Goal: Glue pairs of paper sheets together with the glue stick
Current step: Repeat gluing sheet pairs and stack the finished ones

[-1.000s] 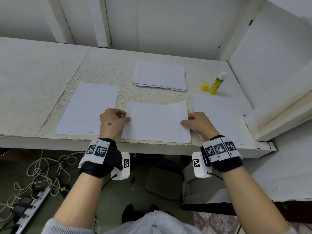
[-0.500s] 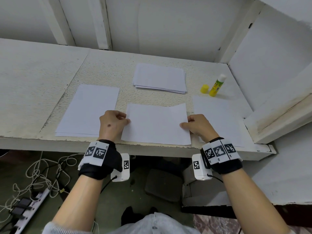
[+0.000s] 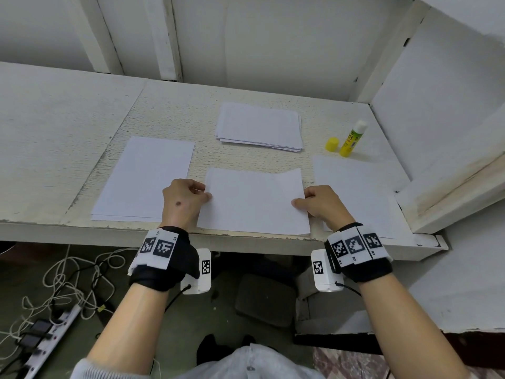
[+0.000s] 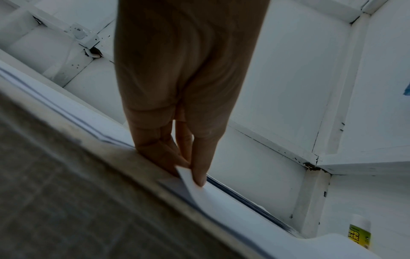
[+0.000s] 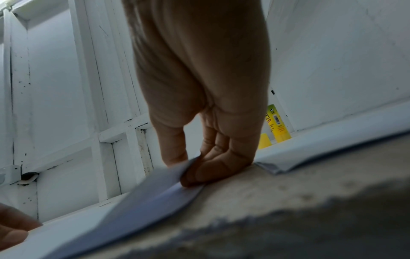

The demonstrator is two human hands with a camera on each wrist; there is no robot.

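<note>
At the table's (image 3: 41, 149) front edge, the left hand (image 3: 182, 203) and right hand (image 3: 322, 205) each pinch a side edge of the middle sheet (image 3: 254, 201). Other sheets (image 3: 144, 176) flank it. Farther back lies a paper stack (image 3: 259, 127), and near the right rear corner stands the glue stick (image 3: 352, 139) beside its cap (image 3: 331, 144).

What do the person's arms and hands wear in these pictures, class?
Both hands, left hand and right hand, are bare. Each wrist carries a black strap with white black-patterned square markers and a white camera box trailing a thin black cable. Pale grey sleeves start near the elbows.
</note>
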